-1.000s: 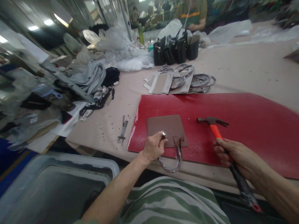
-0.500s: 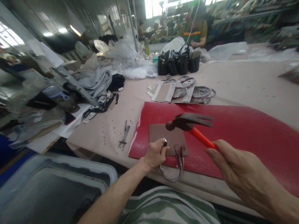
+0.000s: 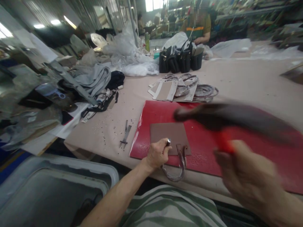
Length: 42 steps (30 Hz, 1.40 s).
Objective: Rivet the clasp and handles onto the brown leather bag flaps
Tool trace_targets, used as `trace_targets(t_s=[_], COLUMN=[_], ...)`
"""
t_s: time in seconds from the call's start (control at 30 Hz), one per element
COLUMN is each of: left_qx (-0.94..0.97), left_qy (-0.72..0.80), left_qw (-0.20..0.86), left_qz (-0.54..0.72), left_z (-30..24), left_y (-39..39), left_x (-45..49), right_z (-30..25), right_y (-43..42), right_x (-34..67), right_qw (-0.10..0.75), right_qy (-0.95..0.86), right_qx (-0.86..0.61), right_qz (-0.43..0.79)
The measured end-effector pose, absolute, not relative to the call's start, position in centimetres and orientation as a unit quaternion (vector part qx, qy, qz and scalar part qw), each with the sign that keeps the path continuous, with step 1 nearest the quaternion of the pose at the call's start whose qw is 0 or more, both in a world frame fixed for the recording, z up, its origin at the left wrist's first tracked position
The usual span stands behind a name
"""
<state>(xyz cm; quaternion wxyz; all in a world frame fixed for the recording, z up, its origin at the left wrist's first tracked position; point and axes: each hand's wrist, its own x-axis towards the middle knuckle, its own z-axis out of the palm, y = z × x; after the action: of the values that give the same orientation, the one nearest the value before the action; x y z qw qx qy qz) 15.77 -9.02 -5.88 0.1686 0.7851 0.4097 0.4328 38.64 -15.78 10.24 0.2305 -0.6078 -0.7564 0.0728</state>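
My left hand (image 3: pixel 156 153) is closed around a short metal punch (image 3: pixel 168 142), whose round top end shows above the fist. Its lower end is hidden by the fingers. Beneath the hand lies a brown leather panel (image 3: pixel 165 130) on a red mat (image 3: pixel 213 151). A plastic-wrapped handle (image 3: pixel 174 176) loops from the panel over the table edge. My right hand (image 3: pixel 251 176) grips the orange-red shaft of a claw hammer (image 3: pixel 210 116), held up to the right of the punch. Both hand and hammer are smeared by motion.
A divider tool (image 3: pixel 125 137) lies left of the mat among small scattered bits. Behind the mat are panels with wrapped handles (image 3: pixel 165 90) and several black bags (image 3: pixel 182 60). A grey plastic bin (image 3: pixel 111 170) stands at lower left. A person (image 3: pixel 199 28) sits across the table.
The hammer has risen nearer to the camera and swung a little to the right with my right hand. My left hand and the punch stay nearly in place.
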Motion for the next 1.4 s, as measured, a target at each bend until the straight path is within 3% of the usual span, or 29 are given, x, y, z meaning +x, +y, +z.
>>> trace_targets(t_s=[0.13, 0.37, 0.6, 0.87, 1.4], left_qx=[0.787, 0.784, 0.764, 0.763, 0.726], left_qy=[0.412, 0.398, 0.397, 0.395, 0.443], left_qw=[0.18, 0.227, 0.266, 0.255, 0.264], left_qz=[0.422, 0.419, 0.433, 0.445, 0.455], left_z=[-5.7, -4.8, -4.1, -4.2, -3.8], left_y=[-9.1, -9.0, -9.1, -9.3, -9.8], left_x=[15.6, 15.1, 14.4, 13.9, 14.2], right_z=[9.7, 5.0, 0.4, -0.2, -0.2], right_y=[-15.4, -11.8, -8.0, -7.6, -7.3], right_x=[39.1, 40.6, 37.6, 36.7, 36.6], right_qw=[0.172, 0.189, 0.09, 0.026, 0.0], right_qy=[-0.792, -0.656, -0.635, -0.607, -0.603], right_qx=[-0.577, -0.69, -0.744, -0.773, -0.777], right_qz=[0.104, 0.241, 0.185, 0.184, 0.181])
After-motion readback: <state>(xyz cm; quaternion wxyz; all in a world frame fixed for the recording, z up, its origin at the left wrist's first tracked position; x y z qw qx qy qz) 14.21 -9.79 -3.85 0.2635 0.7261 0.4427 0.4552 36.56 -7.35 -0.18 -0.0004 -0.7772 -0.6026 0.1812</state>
